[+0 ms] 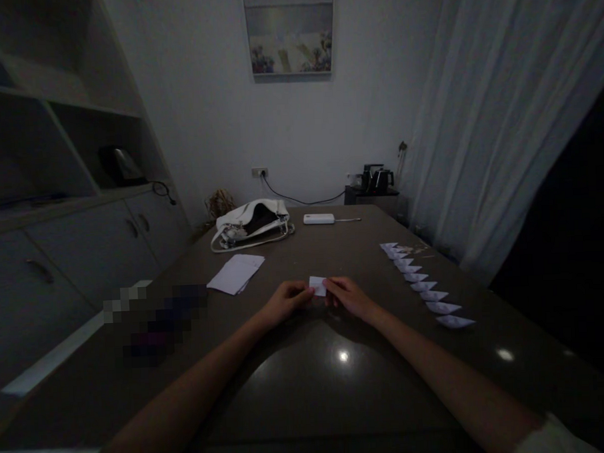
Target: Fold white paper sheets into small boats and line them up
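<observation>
Between my two hands, over the middle of the dark table, is a small folded piece of white paper (317,285). My left hand (289,300) pinches its left edge between thumb and fingers. At the right edge, my right hand (348,295) grips the same paper with thumb and fingertips. To the left of my hands lies a loose stack of white paper sheets (236,273). Along the right side of the table runs a slanting row of several small folded paper boats (429,286), apart from my right hand.
On the table's (299,387) far part sit a white handbag (254,222) and a white power bank (318,218) with a short cable. A blurred-out dark item (168,319) lies at the left. Cabinets (83,249) line the left; a curtain (482,112) hangs at the right.
</observation>
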`<state>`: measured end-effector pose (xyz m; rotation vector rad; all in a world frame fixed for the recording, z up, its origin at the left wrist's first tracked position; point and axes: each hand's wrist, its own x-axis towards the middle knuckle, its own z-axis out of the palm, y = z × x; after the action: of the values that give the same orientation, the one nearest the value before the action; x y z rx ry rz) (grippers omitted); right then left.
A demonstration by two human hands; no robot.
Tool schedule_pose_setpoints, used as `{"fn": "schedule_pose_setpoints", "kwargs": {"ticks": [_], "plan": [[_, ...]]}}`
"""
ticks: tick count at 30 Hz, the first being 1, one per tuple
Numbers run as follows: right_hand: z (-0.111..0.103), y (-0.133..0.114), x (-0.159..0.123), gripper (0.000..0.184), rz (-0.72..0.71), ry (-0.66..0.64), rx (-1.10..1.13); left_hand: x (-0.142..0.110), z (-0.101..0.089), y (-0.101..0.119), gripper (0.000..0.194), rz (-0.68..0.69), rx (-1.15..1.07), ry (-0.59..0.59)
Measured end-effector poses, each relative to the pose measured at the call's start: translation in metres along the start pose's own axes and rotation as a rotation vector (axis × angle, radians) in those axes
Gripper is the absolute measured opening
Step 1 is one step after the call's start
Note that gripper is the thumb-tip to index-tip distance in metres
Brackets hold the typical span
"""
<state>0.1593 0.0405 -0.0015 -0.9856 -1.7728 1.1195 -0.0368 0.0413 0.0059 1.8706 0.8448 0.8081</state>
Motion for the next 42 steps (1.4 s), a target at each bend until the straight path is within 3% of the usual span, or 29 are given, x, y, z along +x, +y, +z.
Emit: {"fn": "schedule_pose_setpoints", "kwargs": {"ticks": [7,13,23,27,36,42], "plan": [[-0.001,0.000,0.000,0.041,0.005,-0.010,0.005,0.000,0.002,0.001,0.046,-0.027,-0.036,0.037],[0.003,-0.005,-0.004,0.042,-0.009,-0.121,0.013,0.001,0.001,0.002,0.042,-0.017,-0.038,0.106],[0.003,-0.011,-0.006,0.037,0.014,-0.092,0.002,0.004,-0.010,0.001,0.042,-0.013,-0.047,0.355],[0.005,-0.010,-0.007,0.028,-0.020,-0.081,0.022,0.005,-0.006,-0.001,0.041,-0.012,-0.051,0.334],[0.004,-0.009,-0.005,0.041,-0.014,-0.029,-0.014,0.003,-0.001,0.004,0.037,0.013,-0.061,0.283],[0.005,-0.009,-0.006,0.038,-0.052,-0.012,-0.016,0.000,-0.001,0.012,0.034,0.037,-0.036,0.222]]}}
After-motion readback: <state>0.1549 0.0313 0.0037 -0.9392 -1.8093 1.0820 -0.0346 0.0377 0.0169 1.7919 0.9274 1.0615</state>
